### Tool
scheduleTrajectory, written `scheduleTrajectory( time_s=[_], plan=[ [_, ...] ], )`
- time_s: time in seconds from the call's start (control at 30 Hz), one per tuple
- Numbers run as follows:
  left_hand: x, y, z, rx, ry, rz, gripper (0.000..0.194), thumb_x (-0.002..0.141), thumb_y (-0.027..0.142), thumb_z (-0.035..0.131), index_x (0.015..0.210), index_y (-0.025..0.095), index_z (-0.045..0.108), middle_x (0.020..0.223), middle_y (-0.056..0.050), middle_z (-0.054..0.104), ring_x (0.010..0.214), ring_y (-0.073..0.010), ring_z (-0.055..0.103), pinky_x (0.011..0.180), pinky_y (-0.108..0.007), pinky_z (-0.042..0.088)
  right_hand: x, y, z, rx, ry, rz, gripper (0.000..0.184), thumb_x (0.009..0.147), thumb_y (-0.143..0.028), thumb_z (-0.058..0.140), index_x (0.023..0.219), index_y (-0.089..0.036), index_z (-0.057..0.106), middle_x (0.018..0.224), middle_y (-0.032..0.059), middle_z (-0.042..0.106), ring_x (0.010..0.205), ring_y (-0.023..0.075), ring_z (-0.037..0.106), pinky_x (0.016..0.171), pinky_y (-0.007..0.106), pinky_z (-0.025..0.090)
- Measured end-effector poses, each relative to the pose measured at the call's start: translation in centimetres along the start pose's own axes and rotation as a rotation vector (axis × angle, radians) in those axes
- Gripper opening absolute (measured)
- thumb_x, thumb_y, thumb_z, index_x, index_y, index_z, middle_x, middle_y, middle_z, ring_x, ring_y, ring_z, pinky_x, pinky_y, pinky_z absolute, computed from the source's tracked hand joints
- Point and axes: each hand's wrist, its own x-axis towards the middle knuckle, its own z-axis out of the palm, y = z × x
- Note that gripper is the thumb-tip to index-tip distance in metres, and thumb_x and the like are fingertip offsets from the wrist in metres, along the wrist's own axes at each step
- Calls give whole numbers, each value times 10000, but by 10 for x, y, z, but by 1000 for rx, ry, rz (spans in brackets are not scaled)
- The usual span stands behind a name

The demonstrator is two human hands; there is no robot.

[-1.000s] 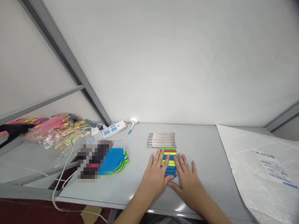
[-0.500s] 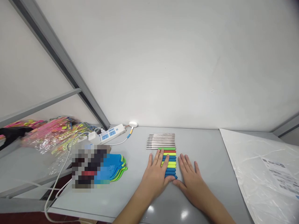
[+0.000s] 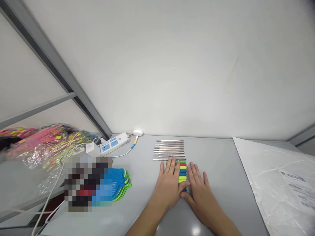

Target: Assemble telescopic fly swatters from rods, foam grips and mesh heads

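Observation:
A row of coloured handles (image 3: 182, 170) in green, red, yellow and blue lies on the grey table (image 3: 221, 164), side by side. Just beyond them lies a row of thin metal rods (image 3: 169, 149). My left hand (image 3: 169, 183) rests flat over the left part of the handles, fingers stretched out. My right hand (image 3: 199, 188) lies flat beside them on the right, fingers apart, its thumb touching my left thumb at the near end of the row. Neither hand holds anything.
A stack of blue and green flat plastic pieces (image 3: 117, 180) lies left of my hands. A white power strip (image 3: 112, 146) with cables sits at the back left. Bags of pink and yellow items (image 3: 46, 142) lie far left. A clear plastic bag with a label (image 3: 285, 183) covers the right side.
Both hands have closed in over the handles, the left now covering more of them. The view has tilted, so everything sits slightly lower and further left.

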Motion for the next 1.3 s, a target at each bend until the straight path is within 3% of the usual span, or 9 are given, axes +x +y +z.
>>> scheduleTrajectory(
  time_s=[0.2,0.33,0.5,0.6,0.67,0.8,0.97,1.13,1.3],
  plan=[
    [-2,-2,-4,-58,1,-4,625,981,466,343,1505,132,281,1578,-163,216,1472,-313,128,1159,-593,172,3,6,-2,92,75,36,748,969,-524,301,1544,-204,-54,1618,79,26,1481,265,5,1160,539,193],
    [-3,0,-5,-95,12,2,611,991,457,312,1516,149,255,1587,-147,193,1475,-306,116,1161,-597,157,25,5,-21,215,65,12,663,987,-495,257,1555,-199,86,1614,75,127,1482,245,83,1168,490,205],
    [-8,4,-10,-145,11,25,670,975,543,309,1520,158,248,1585,-138,205,1476,-301,118,1169,-583,163,112,-7,-48,159,129,-58,538,984,-463,306,1389,-162,491,1497,108,422,1409,261,321,1106,429,312],
    [-12,-1,-10,-159,61,14,632,982,522,309,1505,169,292,1577,-122,245,1471,-288,159,1177,-562,173,165,-16,-50,124,161,-101,460,964,-392,390,1327,-155,543,1425,126,502,1362,279,374,1089,441,303],
    [-13,-8,-9,-162,122,-21,595,988,486,320,1491,168,323,1574,-116,261,1467,-288,181,1176,-552,185,184,-18,-47,107,188,-118,426,945,-364,432,1288,-152,570,1379,124,541,1320,284,412,1078,431,304],
    [-2,-30,-13,-179,272,-201,532,994,398,328,1462,150,370,1558,-128,302,1456,-291,223,1174,-538,185,184,-5,-41,95,279,-40,429,971,-325,333,1281,-130,557,1330,145,554,1243,285,458,1043,421,317],
    [48,-80,-30,-289,323,-499,490,956,358,394,1392,144,460,1441,-163,482,1377,-336,365,1132,-548,221,169,29,-32,115,310,113,444,950,-361,350,1258,-121,560,1222,163,602,1132,336,510,951,464,362],
    [99,-130,-28,-337,354,-582,410,924,234,399,1296,131,536,1275,-169,613,1267,-292,491,1045,-437,365,173,44,-19,187,347,164,430,922,-355,385,1243,-129,561,1230,152,615,1193,331,488,983,475,338],
    [108,-141,-10,-397,391,-607,374,921,233,413,1255,152,559,1251,-127,635,1229,-270,514,1065,-427,340,177,48,-12,256,375,137,414,928,-363,370,1239,-168,562,1251,119,622,1227,271,499,1041,440,292]
  ],
)
